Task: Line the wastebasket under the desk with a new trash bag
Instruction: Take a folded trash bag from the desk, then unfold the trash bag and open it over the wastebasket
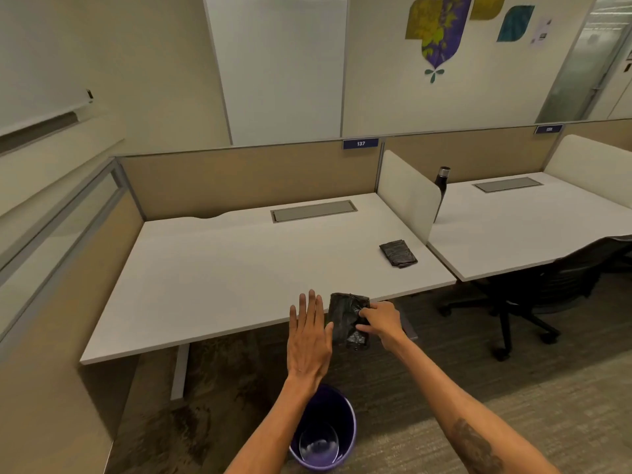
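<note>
purple wastebasket (pixel 323 436) below — folded trash bag (pixel 345 319) pinched in right hand (pixel 383 323) fingers.

Your white tabletop (pixel 222 268) carries one folded black bag (pixel 398 253) near its right edge. Neighbouring tabletop (pixel 513 230): dark bottle (pixel 441 184). Carpeted floor (pixel 444 405) carries the purple wastebasket (pixel 337 425) and a chair (pixel 519 302).

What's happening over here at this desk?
A person is getting a fresh liner ready. Their right hand grips a folded black trash bag at the desk's front edge, while the left hand is spread open beside it. The purple wastebasket stands unlined on the floor below. Another folded bag lies on the desk.
</note>
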